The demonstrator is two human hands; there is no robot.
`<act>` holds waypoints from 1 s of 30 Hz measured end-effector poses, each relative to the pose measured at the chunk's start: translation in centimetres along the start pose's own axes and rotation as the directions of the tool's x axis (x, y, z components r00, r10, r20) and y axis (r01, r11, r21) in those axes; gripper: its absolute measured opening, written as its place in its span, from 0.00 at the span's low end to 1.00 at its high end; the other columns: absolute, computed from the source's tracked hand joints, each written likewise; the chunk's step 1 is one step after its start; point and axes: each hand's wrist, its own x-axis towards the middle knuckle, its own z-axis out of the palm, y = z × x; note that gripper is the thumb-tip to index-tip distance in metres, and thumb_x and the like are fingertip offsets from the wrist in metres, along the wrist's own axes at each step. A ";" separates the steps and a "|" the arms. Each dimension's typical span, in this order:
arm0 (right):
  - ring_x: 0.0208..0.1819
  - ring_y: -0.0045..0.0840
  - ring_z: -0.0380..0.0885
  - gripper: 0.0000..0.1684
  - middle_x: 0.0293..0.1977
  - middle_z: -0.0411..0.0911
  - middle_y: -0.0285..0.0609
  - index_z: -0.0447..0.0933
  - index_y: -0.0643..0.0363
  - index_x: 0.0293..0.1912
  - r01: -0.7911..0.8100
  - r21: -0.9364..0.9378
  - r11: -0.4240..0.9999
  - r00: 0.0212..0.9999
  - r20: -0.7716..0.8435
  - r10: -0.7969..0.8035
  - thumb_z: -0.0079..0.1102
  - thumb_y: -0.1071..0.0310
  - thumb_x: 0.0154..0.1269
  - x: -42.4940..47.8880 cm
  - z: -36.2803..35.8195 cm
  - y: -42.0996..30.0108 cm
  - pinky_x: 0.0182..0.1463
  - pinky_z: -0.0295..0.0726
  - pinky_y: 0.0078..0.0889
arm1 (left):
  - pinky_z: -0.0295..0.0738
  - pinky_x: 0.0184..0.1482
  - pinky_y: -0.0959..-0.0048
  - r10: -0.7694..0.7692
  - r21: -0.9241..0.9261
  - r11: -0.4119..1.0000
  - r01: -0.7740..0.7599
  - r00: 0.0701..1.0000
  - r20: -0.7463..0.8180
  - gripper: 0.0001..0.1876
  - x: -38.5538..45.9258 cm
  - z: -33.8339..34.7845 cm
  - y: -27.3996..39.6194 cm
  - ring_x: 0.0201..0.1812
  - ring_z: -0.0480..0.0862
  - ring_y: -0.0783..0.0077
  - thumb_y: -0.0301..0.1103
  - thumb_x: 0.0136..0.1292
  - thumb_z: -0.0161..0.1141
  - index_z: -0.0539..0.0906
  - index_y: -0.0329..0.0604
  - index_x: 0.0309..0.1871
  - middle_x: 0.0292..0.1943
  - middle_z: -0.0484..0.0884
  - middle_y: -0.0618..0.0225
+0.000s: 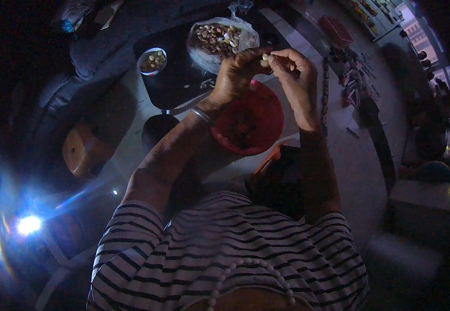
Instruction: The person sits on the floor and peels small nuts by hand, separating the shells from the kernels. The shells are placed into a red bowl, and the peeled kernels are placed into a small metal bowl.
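Both my hands meet beyond a red plastic basin, fingertips together. Between them is a small pale nut or seed. My left hand, with a metal bangle at the wrist, pinches it from the left. My right hand touches it with thumb and index finger from the right. Just behind my left hand, a clear plastic bag full of brown and pale nuts or seeds stands on a black table. A white bowl holding several pale pieces is at the table's left. Dark matter lies in the basin.
An orange-brown plastic stool stands at the left, near a dark sofa. A dark round stool is by the table. Scattered thin sticks or strips and a red box lie on the floor at the right. Bright light glares from lower left.
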 end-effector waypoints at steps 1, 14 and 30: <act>0.27 0.18 0.77 0.07 0.26 0.79 0.41 0.75 0.64 0.32 -0.005 0.013 1.000 1.000 -0.004 0.005 0.56 0.69 0.56 0.0 0.0 0.0 0.32 0.73 0.19 | 0.73 0.43 0.74 -0.012 -0.030 0.999 0.012 1.000 0.009 0.14 0.0 0.0 0.0 0.40 0.77 0.73 0.24 0.57 0.56 0.74 0.35 0.48 0.38 0.78 0.65; 0.26 0.20 0.75 0.08 0.25 0.77 0.40 0.74 0.61 0.32 0.058 -0.140 0.988 0.991 -0.115 -0.075 0.58 0.66 0.56 0.1 0.4 0.0 0.31 0.73 0.22 | 0.75 0.42 0.72 -0.090 -0.271 0.959 0.081 0.996 -0.020 0.12 0.3 0.0 0.7 0.38 0.79 0.71 0.27 0.57 0.56 0.74 0.37 0.45 0.37 0.78 0.65; 0.33 0.26 0.73 0.18 0.29 0.76 0.42 0.73 0.64 0.34 -0.040 -0.285 0.958 0.995 -0.104 0.010 0.46 0.57 0.64 -0.1 1.2 -1.1 0.39 0.69 0.26 | 0.62 0.16 0.83 -0.096 -0.247 0.967 0.060 0.986 -0.139 0.07 0.7 -0.8 0.5 0.16 0.66 0.83 0.36 0.64 0.50 0.69 0.44 0.40 0.22 0.71 0.72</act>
